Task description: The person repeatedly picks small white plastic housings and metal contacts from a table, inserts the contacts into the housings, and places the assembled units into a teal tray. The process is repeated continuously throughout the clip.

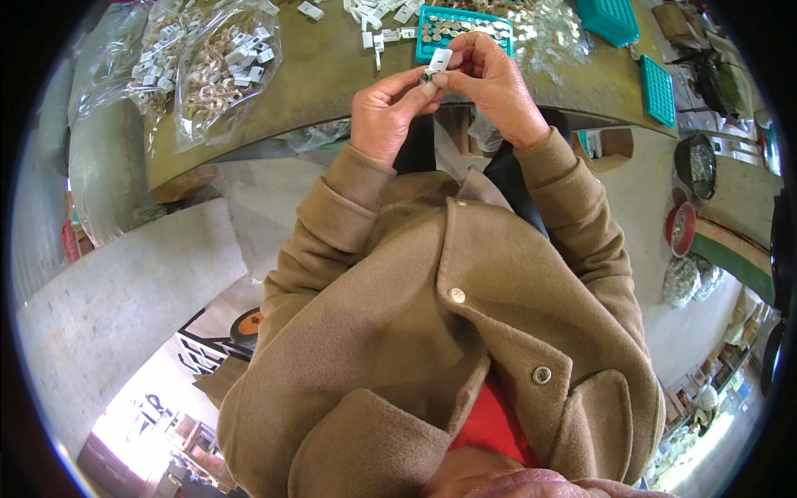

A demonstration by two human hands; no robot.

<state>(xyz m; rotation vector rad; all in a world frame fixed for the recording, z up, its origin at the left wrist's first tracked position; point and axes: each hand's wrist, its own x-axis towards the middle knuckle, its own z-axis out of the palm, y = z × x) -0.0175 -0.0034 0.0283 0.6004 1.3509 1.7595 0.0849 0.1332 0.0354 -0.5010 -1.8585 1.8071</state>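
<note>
Both hands meet above the table's near edge around a small white plastic housing (439, 61) with a dark slot. My left hand (390, 109) pinches its lower end between thumb and fingers. Thumb and curled fingers of my right hand (496, 86) close on the piece from the other side. Something small and dark shows at its lower end, too small to make out. Just beyond the hands stands a teal tray (422, 51) with rows of round metallic pieces. Loose white housings (388, 36) lie left of the tray.
Clear plastic bags (237, 70) of white housings and copper-coloured rings lie on the table (324, 75) at left. Small clear pieces (544, 37) are heaped right of the tray. Teal trays (657, 91) sit at the right edge. A black basin (696, 164) and red bowl (681, 228) stand farther right.
</note>
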